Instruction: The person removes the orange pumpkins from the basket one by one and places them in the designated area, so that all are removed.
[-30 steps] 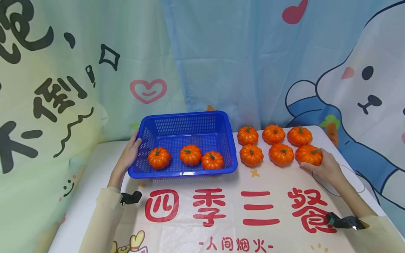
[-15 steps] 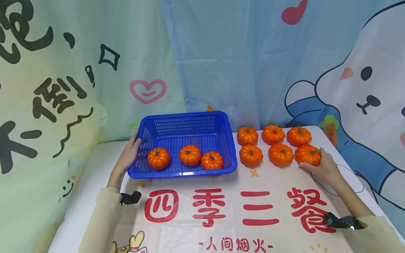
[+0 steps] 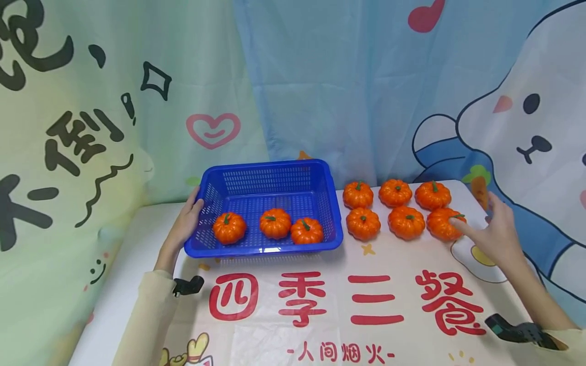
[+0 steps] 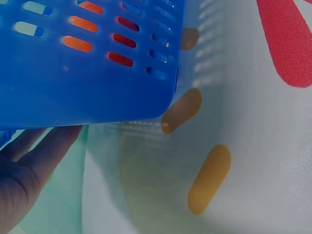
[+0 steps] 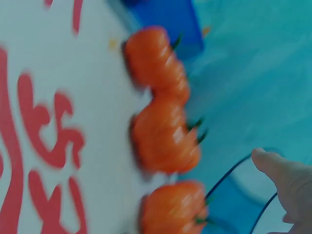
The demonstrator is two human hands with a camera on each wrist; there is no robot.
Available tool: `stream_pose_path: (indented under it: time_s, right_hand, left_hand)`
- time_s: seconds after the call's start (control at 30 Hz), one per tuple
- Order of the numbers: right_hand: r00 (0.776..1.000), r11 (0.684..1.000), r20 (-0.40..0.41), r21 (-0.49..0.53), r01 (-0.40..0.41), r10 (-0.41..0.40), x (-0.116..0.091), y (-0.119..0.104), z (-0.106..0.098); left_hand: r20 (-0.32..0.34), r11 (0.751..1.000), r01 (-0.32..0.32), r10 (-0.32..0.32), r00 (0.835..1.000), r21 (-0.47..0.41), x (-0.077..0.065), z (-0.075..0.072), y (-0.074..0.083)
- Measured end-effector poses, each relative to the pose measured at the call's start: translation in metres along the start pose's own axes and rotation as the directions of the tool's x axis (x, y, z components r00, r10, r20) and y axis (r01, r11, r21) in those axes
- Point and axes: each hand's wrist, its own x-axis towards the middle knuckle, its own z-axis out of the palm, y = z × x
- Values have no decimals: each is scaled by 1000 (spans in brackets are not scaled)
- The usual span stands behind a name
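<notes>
A blue plastic basket (image 3: 263, 250) with slotted walls holds several small orange pumpkins; one pumpkin (image 3: 230, 228) lies in its front left corner. My left hand (image 3: 184, 223) rests along the basket's left outer side, and straight fingers (image 4: 51, 151) reach under the rim in the left wrist view. To the right of the basket, pumpkins stand in two rows. My right hand (image 3: 496, 236) hovers beside the front right pumpkin (image 3: 441, 224), fingers spread and nothing in them. Its thumb overlaps that pumpkin in the head view. In the blurred right wrist view, only the thumb side (image 5: 287, 180) shows.
The back row has a left pumpkin (image 3: 358, 195), a middle one (image 3: 396, 193) and a right one (image 3: 433, 195). Red characters are printed on the pale tablecloth (image 3: 334, 284). A printed curtain (image 3: 316, 112) hangs right behind the table.
My right hand has let go of the front right pumpkin and moved off to the right, its fingers opening. The pumpkins, the basket and my left hand stay put.
</notes>
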Motion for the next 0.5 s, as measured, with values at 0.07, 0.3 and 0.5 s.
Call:
stream_pose_path:
  time_s: [0.07,0.3,0.5]
  right_hand:
    - [998,998,31,28,48,-49,-5,-16,-5]
    - [968,981,190,140,136,-162,-30,-60,-5]
    - [945,969,259,192,152,-200,-45,-83,4]
  left_hand:
    - [0,1000,1,-1,1000,-2,-2,0,2]
    - [-2,1000,-8,8,1000,-21,-2,0,1]
    - [-4,1000,-9,9,1000,-18,-1,1,2]
